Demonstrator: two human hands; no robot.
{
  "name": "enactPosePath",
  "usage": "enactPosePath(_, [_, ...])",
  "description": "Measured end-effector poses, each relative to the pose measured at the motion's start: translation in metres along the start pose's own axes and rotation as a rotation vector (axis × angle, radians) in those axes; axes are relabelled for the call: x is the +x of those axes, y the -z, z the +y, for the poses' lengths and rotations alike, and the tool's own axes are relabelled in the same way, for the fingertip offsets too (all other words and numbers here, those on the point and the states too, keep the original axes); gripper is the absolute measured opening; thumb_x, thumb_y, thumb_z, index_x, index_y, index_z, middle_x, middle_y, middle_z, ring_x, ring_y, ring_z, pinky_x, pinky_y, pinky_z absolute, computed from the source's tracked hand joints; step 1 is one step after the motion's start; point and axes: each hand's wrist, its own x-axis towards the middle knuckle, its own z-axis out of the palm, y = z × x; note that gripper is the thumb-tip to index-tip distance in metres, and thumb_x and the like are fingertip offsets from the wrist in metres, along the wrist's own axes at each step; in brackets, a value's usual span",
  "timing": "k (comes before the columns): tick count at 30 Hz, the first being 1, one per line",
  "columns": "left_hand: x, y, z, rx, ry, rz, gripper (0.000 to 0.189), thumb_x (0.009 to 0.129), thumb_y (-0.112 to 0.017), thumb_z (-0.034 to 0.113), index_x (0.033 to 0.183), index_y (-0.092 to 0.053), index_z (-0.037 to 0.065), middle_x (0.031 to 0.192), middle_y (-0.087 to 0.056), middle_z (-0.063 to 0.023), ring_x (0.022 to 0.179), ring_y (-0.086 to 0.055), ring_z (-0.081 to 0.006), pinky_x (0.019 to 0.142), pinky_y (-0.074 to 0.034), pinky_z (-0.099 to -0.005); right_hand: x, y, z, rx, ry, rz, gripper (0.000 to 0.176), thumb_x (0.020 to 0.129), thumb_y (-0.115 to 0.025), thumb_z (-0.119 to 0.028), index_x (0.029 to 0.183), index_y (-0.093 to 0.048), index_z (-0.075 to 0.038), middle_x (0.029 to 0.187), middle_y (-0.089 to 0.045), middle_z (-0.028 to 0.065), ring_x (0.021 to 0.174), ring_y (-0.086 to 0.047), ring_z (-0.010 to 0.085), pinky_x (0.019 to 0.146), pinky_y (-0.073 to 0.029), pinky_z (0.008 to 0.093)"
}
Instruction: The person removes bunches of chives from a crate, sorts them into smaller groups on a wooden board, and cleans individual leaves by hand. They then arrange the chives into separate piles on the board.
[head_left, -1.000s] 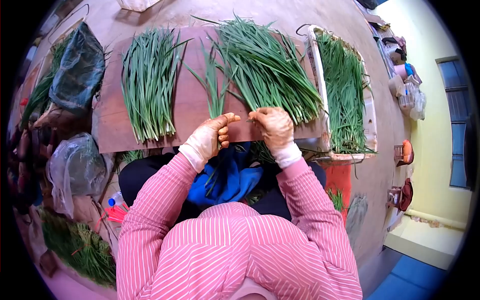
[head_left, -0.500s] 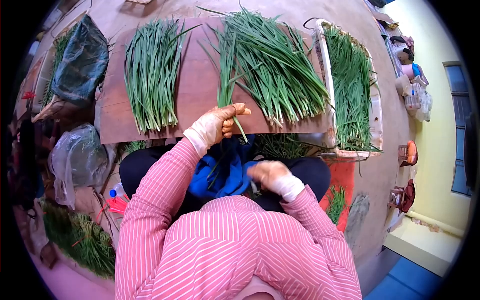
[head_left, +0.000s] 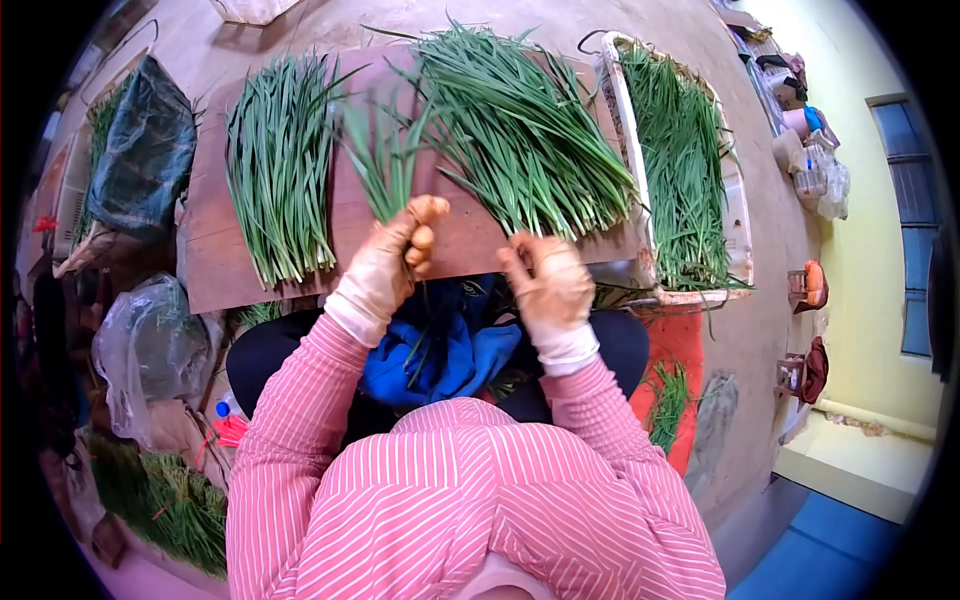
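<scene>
My left hand (head_left: 398,245), with a pale covering over the wrist, is closed around the lower ends of a small bunch of garlic chives (head_left: 385,165). The bunch fans upward over the board (head_left: 460,235) and its leaves are blurred. A neat pile of garlic chives (head_left: 283,170) lies to the left of it. A bigger pile of garlic chives (head_left: 530,130) lies to the right. At the cut ends of that bigger pile is my right hand (head_left: 553,283), fingers bent and apart, with nothing visible in them.
A white crate (head_left: 742,240) of green leaves stands right of the board. Blue cloth (head_left: 430,355) lies on my lap. To the left are a clear plastic bag (head_left: 150,345), a dark green sack (head_left: 148,150) and more bundled greens (head_left: 185,500). Red sheeting (head_left: 680,340) lies on the floor.
My left hand has moved left with the bunch, away from the bigger pile. My right hand has risen from my lap to the bigger pile's cut ends.
</scene>
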Motion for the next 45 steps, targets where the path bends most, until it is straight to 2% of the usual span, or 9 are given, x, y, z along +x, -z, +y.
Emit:
enactPosePath(2, [-0.001, -0.001, 0.011, -0.094, -0.012, -0.003, 0.033, 0.097, -0.050, 0.032, 0.117, -0.056, 0.005, 0.060, -0.032, 0.0092, 0.048, -0.025, -0.0028, 0.043, -0.022, -0.0185, 0.010, -0.002, 0.013, -0.467, -0.104, -0.162, 0.022, 0.081, -0.069, -0.029, 0.090, -0.066, -0.010, 0.078, -0.063, 0.0072, 0.074, -0.062, 0.0250, 0.065, -0.050, 0.0382])
enactPosePath(10, [0.006, 0.001, 0.008, -0.251, 0.080, -0.030, 0.035, 0.098, -0.048, 0.029, 0.122, -0.054, 0.004, 0.059, -0.028, 0.0087, 0.046, -0.021, -0.0031, 0.042, -0.019, -0.0188, -0.048, 0.016, 0.031, 0.356, 0.180, -0.350, 0.015, 0.080, -0.068, -0.027, 0.082, -0.066, -0.011, 0.078, -0.064, 0.0074, 0.073, -0.063, 0.0262, 0.066, -0.050, 0.0368])
enactPosePath(13, [0.010, 0.002, 0.004, -0.254, 0.090, -0.026, 0.034, 0.099, -0.047, 0.029, 0.121, -0.055, 0.004, 0.059, -0.028, 0.0088, 0.046, -0.021, -0.0031, 0.042, -0.019, -0.0192, -0.065, 0.026, 0.005, 0.260, 0.163, -1.088, 0.026, 0.080, -0.069, -0.036, 0.077, -0.066, -0.011, 0.075, -0.063, 0.0088, 0.068, -0.062, 0.0261, 0.061, -0.049, 0.0353])
enactPosePath(16, [0.010, 0.004, -0.003, -0.197, 0.103, -0.017, 0.033, 0.098, -0.047, 0.028, 0.119, -0.056, 0.005, 0.058, -0.028, 0.0089, 0.046, -0.021, -0.0034, 0.042, -0.019, -0.0198, -0.032, 0.002, 0.015, 0.107, 0.005, -0.204, 0.034, 0.080, -0.068, -0.043, 0.077, -0.065, -0.009, 0.073, -0.062, 0.0086, 0.068, -0.063, 0.0273, 0.062, -0.049, 0.0399])
enactPosePath(18, [0.011, 0.005, -0.006, -0.134, 0.113, -0.012, 0.032, 0.098, -0.048, 0.028, 0.118, -0.057, 0.005, 0.058, -0.028, 0.0088, 0.046, -0.021, -0.0037, 0.042, -0.019, -0.0201, -0.003, -0.014, 0.026, -0.181, -0.035, -0.131, 0.029, 0.081, -0.066, -0.039, 0.076, -0.060, -0.011, 0.069, -0.059, 0.0066, 0.065, -0.061, 0.0247, 0.057, -0.048, 0.0352])
enactPosePath(26, [0.005, 0.008, -0.020, -0.018, 0.224, 0.064, 0.033, 0.095, -0.052, 0.032, 0.113, -0.059, 0.006, 0.059, -0.038, 0.0075, 0.047, -0.029, -0.0048, 0.046, -0.028, -0.0213, 0.000, -0.012, 0.016, -0.073, -0.163, -0.191, 0.027, 0.088, -0.061, -0.034, 0.082, -0.068, -0.009, 0.079, -0.066, 0.0108, 0.068, -0.064, 0.0269, 0.063, -0.050, 0.0381])
enactPosePath(30, [0.004, -0.005, -0.031, -0.064, 0.285, 0.075, 0.040, 0.098, -0.047, 0.036, 0.123, -0.052, 0.004, 0.056, -0.032, 0.0083, 0.044, -0.024, -0.0047, 0.041, -0.022, -0.0207, -0.013, 0.016, -0.009, 0.895, -0.634, -0.569, 0.027, 0.096, -0.053, -0.026, 0.095, -0.066, -0.003, 0.089, -0.069, 0.0026, 0.067, -0.060, 0.0083, 0.057, -0.044, 0.0226])
enactPosePath(34, [0.003, -0.007, -0.033, -0.037, 0.367, -0.135, 0.046, 0.098, -0.048, 0.038, 0.123, -0.053, 0.000, 0.051, -0.031, 0.0080, 0.043, -0.027, -0.0043, 0.040, -0.023, -0.0213, -0.026, 0.011, -0.012, 1.156, -0.698, -0.856, 0.023, 0.095, -0.055, -0.023, 0.095, -0.064, -0.002, 0.081, -0.064, 0.0017, 0.068, -0.055, 0.0064, 0.061, -0.044, 0.0215])
enactPosePath(45, [0.004, -0.012, -0.035, 0.074, 0.304, -0.037, 0.042, 0.096, -0.051, 0.034, 0.114, -0.058, -0.003, 0.049, -0.040, 0.0041, 0.047, -0.041, -0.0089, 0.042, -0.031, -0.0210, -0.036, -0.022, -0.004, 1.340, -0.902, -0.523, 0.023, 0.090, -0.064, -0.026, 0.089, -0.060, -0.004, 0.081, -0.067, 0.0024, 0.060, -0.049, 0.0035, 0.053, -0.036, 0.0168])
